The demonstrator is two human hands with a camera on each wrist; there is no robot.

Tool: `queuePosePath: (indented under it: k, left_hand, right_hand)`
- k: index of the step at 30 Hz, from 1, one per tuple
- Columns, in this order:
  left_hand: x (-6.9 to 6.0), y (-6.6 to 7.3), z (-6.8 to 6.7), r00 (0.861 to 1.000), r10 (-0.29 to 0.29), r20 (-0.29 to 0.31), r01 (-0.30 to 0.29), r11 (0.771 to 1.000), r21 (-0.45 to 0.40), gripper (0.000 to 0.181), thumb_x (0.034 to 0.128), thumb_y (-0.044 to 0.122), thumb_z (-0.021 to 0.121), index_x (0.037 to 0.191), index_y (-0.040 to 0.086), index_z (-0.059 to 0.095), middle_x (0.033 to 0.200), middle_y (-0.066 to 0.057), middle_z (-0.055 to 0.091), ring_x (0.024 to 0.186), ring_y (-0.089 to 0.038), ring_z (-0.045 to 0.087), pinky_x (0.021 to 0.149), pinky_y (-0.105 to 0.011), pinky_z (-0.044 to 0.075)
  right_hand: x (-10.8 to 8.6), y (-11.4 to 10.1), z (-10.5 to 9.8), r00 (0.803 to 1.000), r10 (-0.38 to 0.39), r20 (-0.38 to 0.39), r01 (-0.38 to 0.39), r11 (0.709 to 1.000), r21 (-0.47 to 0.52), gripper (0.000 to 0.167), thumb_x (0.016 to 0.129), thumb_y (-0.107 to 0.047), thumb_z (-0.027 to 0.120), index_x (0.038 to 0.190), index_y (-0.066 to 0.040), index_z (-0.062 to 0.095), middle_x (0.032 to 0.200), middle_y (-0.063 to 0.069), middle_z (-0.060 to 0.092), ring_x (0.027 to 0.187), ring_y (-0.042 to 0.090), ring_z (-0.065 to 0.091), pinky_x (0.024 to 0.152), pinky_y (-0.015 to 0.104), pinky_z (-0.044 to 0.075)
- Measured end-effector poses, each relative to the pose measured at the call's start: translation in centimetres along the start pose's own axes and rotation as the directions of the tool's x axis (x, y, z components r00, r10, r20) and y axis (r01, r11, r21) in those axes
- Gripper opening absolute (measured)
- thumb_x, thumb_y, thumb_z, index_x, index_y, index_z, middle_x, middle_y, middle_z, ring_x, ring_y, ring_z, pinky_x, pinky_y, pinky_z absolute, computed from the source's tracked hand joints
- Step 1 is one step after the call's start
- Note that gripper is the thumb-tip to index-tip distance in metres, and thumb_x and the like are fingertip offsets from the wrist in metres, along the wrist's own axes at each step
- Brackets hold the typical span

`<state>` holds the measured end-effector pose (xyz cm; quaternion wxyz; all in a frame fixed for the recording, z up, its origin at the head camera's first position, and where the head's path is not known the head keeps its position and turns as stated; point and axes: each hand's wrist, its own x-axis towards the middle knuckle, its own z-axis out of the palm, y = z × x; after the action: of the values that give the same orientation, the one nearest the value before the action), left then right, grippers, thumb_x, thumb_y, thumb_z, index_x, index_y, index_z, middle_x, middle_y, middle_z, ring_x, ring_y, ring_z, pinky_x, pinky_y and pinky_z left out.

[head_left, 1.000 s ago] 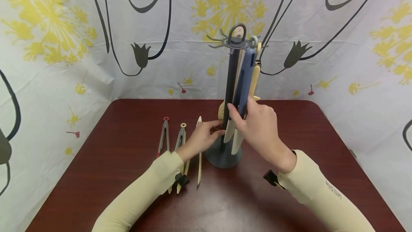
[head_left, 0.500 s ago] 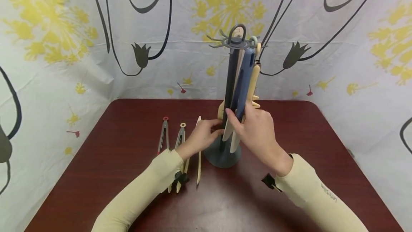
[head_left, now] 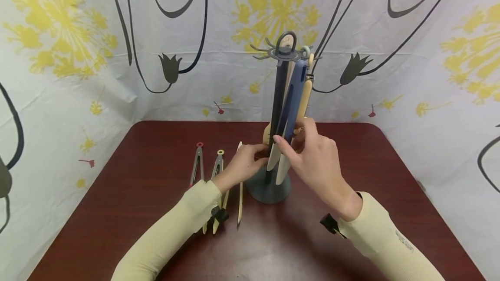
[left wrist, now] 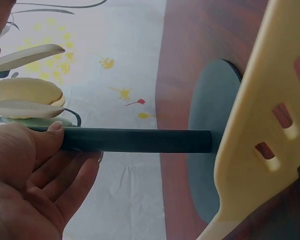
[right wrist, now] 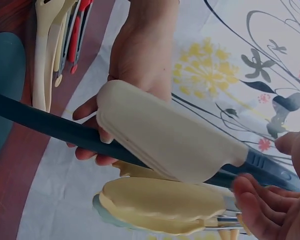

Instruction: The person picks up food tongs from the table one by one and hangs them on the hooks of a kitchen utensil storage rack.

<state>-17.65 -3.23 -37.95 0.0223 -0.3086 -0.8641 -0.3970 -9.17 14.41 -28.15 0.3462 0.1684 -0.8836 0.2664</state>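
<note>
My left hand (head_left: 248, 159) grips the dark pole (left wrist: 140, 140) of a utensil stand just above its round base (head_left: 269, 187). Blue-handled tongs (head_left: 298, 94) hang from the stand's hook ring (head_left: 287, 54); their two flat cream blades (right wrist: 160, 132) point downward. My right hand (head_left: 316, 159) is around the lower part of the tongs with thumb and fingers spread either side. In the right wrist view the thumb looks apart from the handle. Behind hang yellow-tipped tongs (right wrist: 160, 200) and further utensils, partly hidden.
Left of the stand, red-ringed tongs (head_left: 199, 161) and yellow-ringed tongs (head_left: 218, 166) lie on the dark red table (head_left: 156, 155). A cream slotted turner (left wrist: 250, 115) lies between them and the base. A patterned cloth (head_left: 218, 73) hangs behind the table.
My right hand has shifted slightly down and its fingers have loosened around the blue tongs, the index finger lifting. My left hand keeps holding the pole; the stand looks nearly still.
</note>
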Motion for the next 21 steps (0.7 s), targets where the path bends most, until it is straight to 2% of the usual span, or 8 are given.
queuePosePath:
  k: [5, 8, 12, 15, 17, 18, 19, 21]
  left_hand:
    - [0.0, -0.1, -0.1, 1.000, 0.009, 0.000, -0.009, 1.000, 0.007, 0.025, 0.0949, 0.017, 0.067, 0.119, 0.010, 0.070, 0.109, -0.005, 0.075, 0.081, -0.010, 0.068, 0.069, -0.022, 0.053]
    - [0.0, -0.2, -0.2, 1.000, 0.026, -0.014, -0.025, 1.000, 0.018, 0.025, 0.0937, 0.014, 0.068, 0.118, 0.007, 0.070, 0.109, -0.008, 0.075, 0.079, -0.011, 0.066, 0.070, -0.025, 0.053]
    - [0.1, -0.3, -0.2, 0.999, 0.039, -0.026, -0.039, 0.999, 0.031, 0.024, 0.0925, 0.012, 0.068, 0.115, 0.005, 0.071, 0.108, -0.009, 0.075, 0.082, -0.013, 0.068, 0.073, -0.027, 0.055]
    - [0.2, -0.3, -0.1, 1.000, 0.021, -0.005, -0.021, 1.000, 0.021, 0.023, 0.0943, 0.014, 0.067, 0.116, 0.009, 0.071, 0.107, -0.006, 0.076, 0.085, -0.012, 0.070, 0.072, -0.025, 0.056]
    - [0.2, -0.3, -0.1, 1.000, 0.004, 0.010, -0.004, 1.000, 0.010, 0.023, 0.0953, 0.016, 0.066, 0.117, 0.011, 0.071, 0.108, -0.004, 0.075, 0.088, -0.012, 0.071, 0.073, -0.024, 0.056]
    - [0.2, -0.3, -0.1, 1.000, -0.004, 0.014, 0.004, 1.000, 0.006, 0.023, 0.0956, 0.017, 0.066, 0.117, 0.012, 0.071, 0.108, -0.004, 0.075, 0.089, -0.012, 0.071, 0.073, -0.024, 0.056]
    - [0.2, -0.3, -0.1, 1.000, -0.011, 0.017, 0.010, 1.000, 0.002, 0.022, 0.0958, 0.017, 0.066, 0.117, 0.012, 0.071, 0.109, -0.003, 0.075, 0.090, -0.012, 0.072, 0.074, -0.025, 0.057]
    - [0.2, -0.3, -0.1, 1.000, -0.017, 0.021, 0.017, 1.000, -0.009, 0.023, 0.0956, 0.017, 0.066, 0.117, 0.012, 0.071, 0.109, -0.003, 0.075, 0.091, -0.013, 0.072, 0.076, -0.026, 0.057]
  right_hand:
    - [-0.9, -0.6, -0.2, 0.980, -0.131, -0.151, 0.145, 0.986, 0.084, 0.030, 0.092, -0.030, 0.068, 0.097, -0.003, 0.056, 0.062, 0.000, 0.053, 0.051, 0.005, 0.044, 0.048, 0.020, 0.036]
    - [-2.2, -1.5, 0.6, 0.942, -0.303, -0.143, 0.325, 0.929, 0.179, 0.020, 0.096, -0.025, 0.060, 0.086, -0.007, 0.061, 0.063, -0.003, 0.056, 0.050, 0.003, 0.046, 0.048, 0.017, 0.038]
    - [-4.8, -2.8, 2.9, 0.868, -0.460, 0.187, 0.414, 0.879, 0.239, 0.014, 0.095, -0.023, 0.060, 0.083, -0.017, 0.065, 0.064, -0.012, 0.058, 0.052, -0.003, 0.048, 0.049, 0.014, 0.040]
    - [-6.5, -3.2, 4.8, 0.719, -0.408, 0.563, 0.340, 0.913, 0.227, 0.009, 0.094, -0.026, 0.064, 0.096, -0.019, 0.068, 0.062, -0.014, 0.058, 0.051, -0.004, 0.048, 0.050, 0.015, 0.041]
    - [-7.3, -3.2, 6.1, 0.614, -0.319, 0.722, 0.293, 0.941, 0.167, 0.015, 0.094, -0.030, 0.065, 0.104, -0.018, 0.067, 0.063, -0.012, 0.058, 0.052, 0.000, 0.051, 0.049, 0.019, 0.042]
    - [-7.6, -3.1, 6.7, 0.583, -0.283, 0.762, 0.290, 0.948, 0.130, 0.019, 0.094, -0.031, 0.065, 0.106, -0.017, 0.066, 0.063, -0.010, 0.059, 0.052, 0.003, 0.053, 0.048, 0.021, 0.042]
    - [-7.9, -3.0, 7.4, 0.569, -0.257, 0.781, 0.303, 0.949, 0.091, 0.021, 0.094, -0.033, 0.065, 0.108, -0.016, 0.065, 0.064, -0.009, 0.059, 0.053, 0.006, 0.055, 0.047, 0.024, 0.043]
    - [-8.2, -2.7, 8.8, 0.589, -0.231, 0.775, 0.336, 0.942, 0.026, 0.021, 0.095, -0.035, 0.065, 0.104, -0.016, 0.064, 0.069, -0.006, 0.062, 0.058, 0.012, 0.060, 0.047, 0.028, 0.044]
